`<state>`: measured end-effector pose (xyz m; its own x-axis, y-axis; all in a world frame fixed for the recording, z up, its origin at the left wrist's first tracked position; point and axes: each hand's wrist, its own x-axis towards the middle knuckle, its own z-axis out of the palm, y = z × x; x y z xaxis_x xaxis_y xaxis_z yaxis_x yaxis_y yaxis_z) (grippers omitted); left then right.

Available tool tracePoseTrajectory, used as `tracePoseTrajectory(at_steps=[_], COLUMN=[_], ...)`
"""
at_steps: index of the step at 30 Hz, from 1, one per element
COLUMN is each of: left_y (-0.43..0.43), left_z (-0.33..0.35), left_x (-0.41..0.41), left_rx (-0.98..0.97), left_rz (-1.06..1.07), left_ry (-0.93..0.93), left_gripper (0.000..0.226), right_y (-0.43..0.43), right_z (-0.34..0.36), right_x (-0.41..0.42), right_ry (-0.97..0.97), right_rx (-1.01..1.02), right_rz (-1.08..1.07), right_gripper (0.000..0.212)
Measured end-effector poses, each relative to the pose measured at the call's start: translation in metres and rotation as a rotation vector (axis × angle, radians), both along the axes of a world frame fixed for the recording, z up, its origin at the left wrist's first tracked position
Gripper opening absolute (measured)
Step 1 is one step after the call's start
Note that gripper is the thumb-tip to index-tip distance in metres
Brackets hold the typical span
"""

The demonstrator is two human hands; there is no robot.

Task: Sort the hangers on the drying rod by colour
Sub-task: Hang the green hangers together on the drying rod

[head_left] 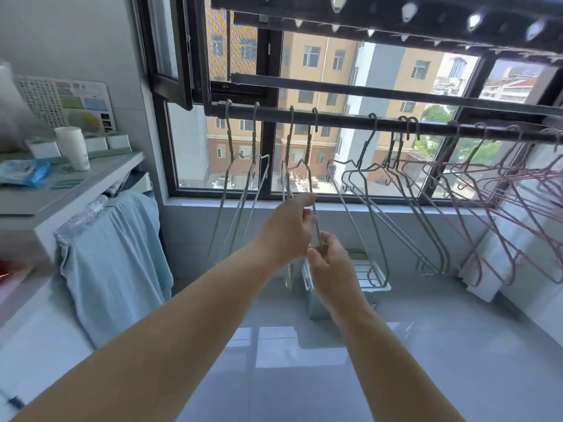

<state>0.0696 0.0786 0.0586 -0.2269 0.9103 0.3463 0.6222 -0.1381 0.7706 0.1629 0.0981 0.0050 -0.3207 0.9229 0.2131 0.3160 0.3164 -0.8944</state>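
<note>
A dark drying rod (335,120) runs across the window. Several pale green wire hangers (243,190) hang on its left and middle. Several pink hangers (499,202) are bunched at the right end. One green hanger (307,166) hangs by its hook near the middle-left of the rod. My left hand (289,229) pinches its lower wire from the left. My right hand (327,260) grips the same wire just below, from the right. Both hands touch each other around the wire.
A white shelf (70,190) at the left carries a cup (74,147) and small boxes. A blue cloth (122,254) hangs below it. A small box with a wire basket (350,275) stands on the tiled floor under the hangers. More rods run overhead.
</note>
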Motion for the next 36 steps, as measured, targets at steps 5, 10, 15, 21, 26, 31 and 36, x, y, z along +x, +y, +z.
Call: tracePoseTrajectory(at_steps=[5, 10, 15, 21, 26, 31, 36], left_y=[0.005, 0.011, 0.001, 0.0, -0.001, -0.008, -0.023], left_z=[-0.005, 0.014, 0.003, -0.064, -0.115, -0.163, -0.2], left_x=[0.013, 0.015, 0.021, 0.047, 0.042, 0.014, -0.012], left_rx=[-0.123, -0.042, -0.059, -0.285, -0.435, -0.746, -0.876], left_rz=[-0.115, -0.143, -0.228, -0.221, -0.155, 0.045, -0.009], left_ry=[-0.007, -0.074, -0.167, -0.31, -0.234, -0.042, 0.212], left_gripper=[0.047, 0.047, 0.04, 0.057, 0.063, 0.072, 0.025], right_y=[0.005, 0.027, 0.045, 0.014, -0.008, -0.02, -0.019], right_z=[-0.002, 0.036, 0.028, -0.069, -0.116, -0.128, -0.131], right_x=[-0.004, -0.011, 0.003, 0.036, 0.093, 0.184, 0.269], right_ry=[0.316, 0.637, 0.451, 0.237, 0.242, 0.386, 0.559], right_rx=[0.077, -0.168, -0.165, -0.166, -0.447, -0.606, -0.63], right_rz=[0.051, 0.133, 0.014, -0.07, -0.061, -0.014, -0.101], right_gripper=[0.026, 0.03, 0.025, 0.031, 0.025, 0.026, 0.027])
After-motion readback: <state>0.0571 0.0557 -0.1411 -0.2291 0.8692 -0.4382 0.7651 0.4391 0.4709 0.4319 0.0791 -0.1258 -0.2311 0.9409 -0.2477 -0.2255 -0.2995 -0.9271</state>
